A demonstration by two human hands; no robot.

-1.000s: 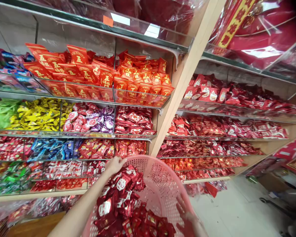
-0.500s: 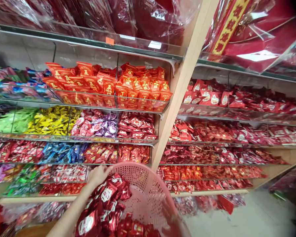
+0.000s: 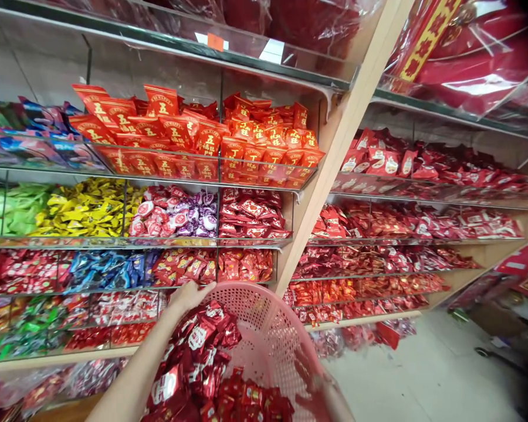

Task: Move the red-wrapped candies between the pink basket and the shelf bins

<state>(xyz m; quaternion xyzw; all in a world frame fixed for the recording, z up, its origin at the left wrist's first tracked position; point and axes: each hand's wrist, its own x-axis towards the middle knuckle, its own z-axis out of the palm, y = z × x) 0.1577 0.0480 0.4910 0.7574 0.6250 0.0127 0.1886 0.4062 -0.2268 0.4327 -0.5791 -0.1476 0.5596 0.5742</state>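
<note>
A pink perforated plastic basket [image 3: 264, 328] is held out in front of me, tilted so its inside shows. Dark red wrapped candies [image 3: 198, 337] are heaped along its left side, with smaller red packets [image 3: 250, 398] at the bottom. My left hand [image 3: 189, 296] is closed over the far left part of the rim. On the right side, my right hand [image 3: 328, 390] is against the basket's outer edge; it is blurred and its fingers are mostly hidden by the wall.
Glass-fronted shelves of wrapped sweets stand ahead, with orange-red packets [image 3: 176, 135] and yellow sweets [image 3: 92, 208] among them. A slanting wooden post [image 3: 334, 170] divides the shelves. Bagged goods [image 3: 369, 334] lie low by the pale floor [image 3: 405, 381] at right.
The view has shifted, so the upper shelves look nearer and more floor shows at right. The basket stays in my hands, its contents much the same.
</note>
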